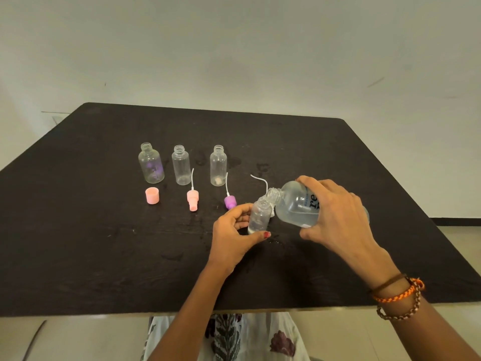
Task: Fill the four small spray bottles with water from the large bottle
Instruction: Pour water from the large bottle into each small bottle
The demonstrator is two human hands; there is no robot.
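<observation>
Both hands are engaged in a pour near the right centre of the dark rectangular table. Left hand pinches the small clear plastic spray bottle between thumb and fingers low on its body, holding it upright on the tabletop. Right hand grasps the large clear plastic water bottle around its midsection, tilted with its open threaded neck directly above the small bottle's mouth.

Three more small clear bottles stand uncapped in a row toward the far left of the table: left bottle, middle bottle, right bottle. In front of them lie a pink cap, a pink spray head with dip tube and a purple spray head with dip tube. A white dip tube shows behind the tilted bottle. Droplets mark the table near the hands.

Handling, as judged: the small bottle is light, thin-walled and easily tipped; hold it low and firmly. Its mouth is narrow, so tilt the large bottle slowly. The large bottle is heavier, partly full, with contents that shift; wet plastic may be slippery. Grip around the labelled body, not the neck.
</observation>
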